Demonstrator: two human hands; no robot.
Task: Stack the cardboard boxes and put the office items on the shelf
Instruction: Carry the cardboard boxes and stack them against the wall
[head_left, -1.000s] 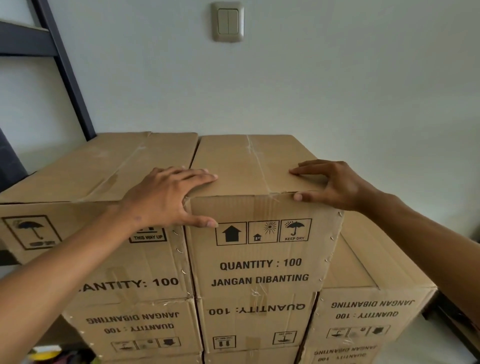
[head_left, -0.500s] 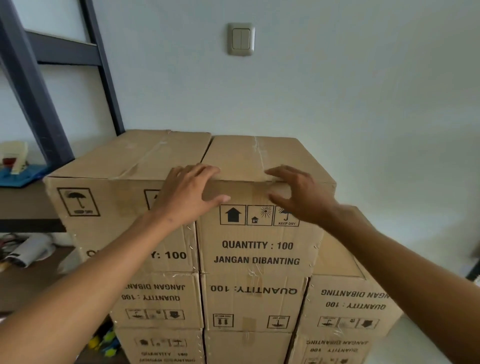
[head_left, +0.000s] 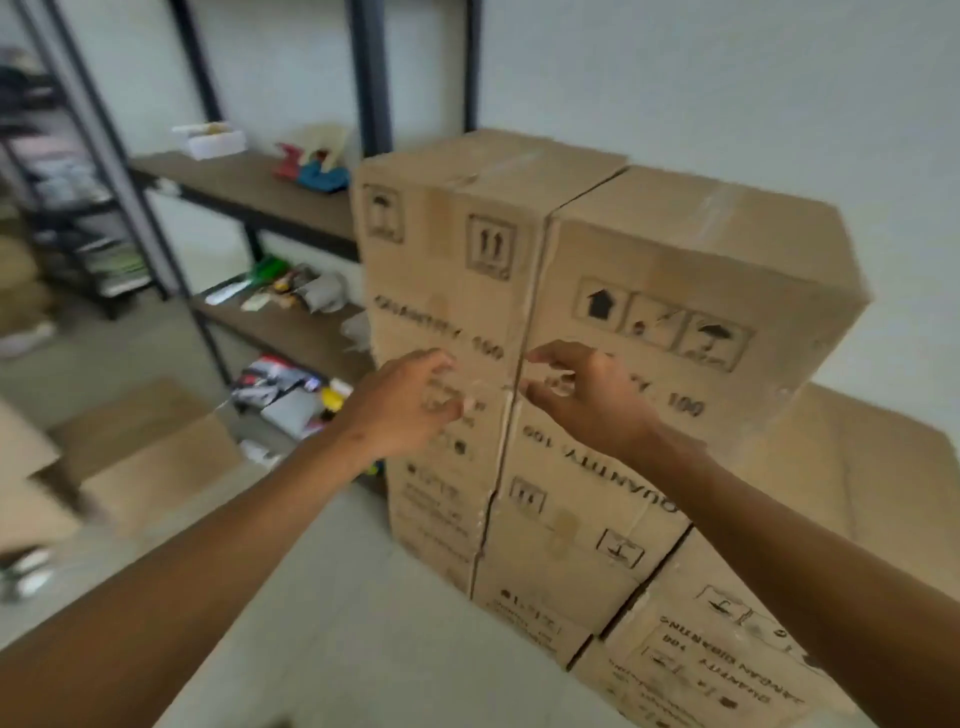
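Head view: blurred by motion. Stack of boxes (head_left: 597, 364) against white wall (head_left: 727, 78), right of shelf (head_left: 249, 192). Two tall columns side by side, touching along a vertical seam; lower column at right, its top box (head_left: 857, 467) well below the other two tops. Plain brown cardboard, clear tape along top flaps, black print on fronts. Top left box (head_left: 441, 249): umbrella mark, two-arrows mark, "QUANTITY : 100" smeared by blur. Top right box (head_left: 691, 291): house-arrow, sun and umbrella icons in a row, "100" legible beneath. Boxes under these printed upside down, "QUANTITY 100" inverted; lowest right box (head_left: 717, 665) likewise inverted. Edges a little torn along the seam.

Left hand (head_left: 405, 405) in front of left column near the join of top and second box, fingers spread and loosely curled, grasping nothing. Right hand (head_left: 587, 395) in front of right column just across the seam, fingers likewise loosely curled, empty. Contact with cardboard impossible to tell through blur. Both forearms reaching in from bottom corners.

Shelf: dark frame, brown boards; red and blue item (head_left: 311, 166) and white item (head_left: 213, 140) on upper board, mixed clutter (head_left: 291, 291) on lower boards. Open box (head_left: 135, 457) on floor at left.
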